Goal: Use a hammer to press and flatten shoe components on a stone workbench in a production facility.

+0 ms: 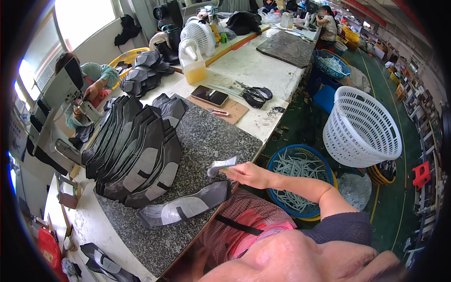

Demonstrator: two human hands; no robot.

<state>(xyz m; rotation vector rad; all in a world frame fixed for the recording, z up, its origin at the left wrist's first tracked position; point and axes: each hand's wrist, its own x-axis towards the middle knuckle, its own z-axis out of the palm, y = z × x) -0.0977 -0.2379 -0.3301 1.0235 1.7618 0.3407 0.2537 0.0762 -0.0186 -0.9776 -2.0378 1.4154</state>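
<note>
My right hand (249, 175) is closed round the handle of a hammer (222, 165) with a grey metal head. It hovers by the near right edge of a speckled stone slab (206, 131). Just below the hammer, a curved black piece (183, 207) with a grey panel and a small dark tab lies flat on the slab, apart from the rest. To its left leans a thick row of overlapping black-and-grey pieces (141, 150). My left hand does not show.
Beyond the slab are a phone (210, 95), black-handled scissors (256, 95) and a jug of yellow liquid (192, 63). A blue basket of pale strips (303, 145) and a white basket (361, 127) stand right. At far left a co-worker (96, 77) sits by a sewing machine (70, 89).
</note>
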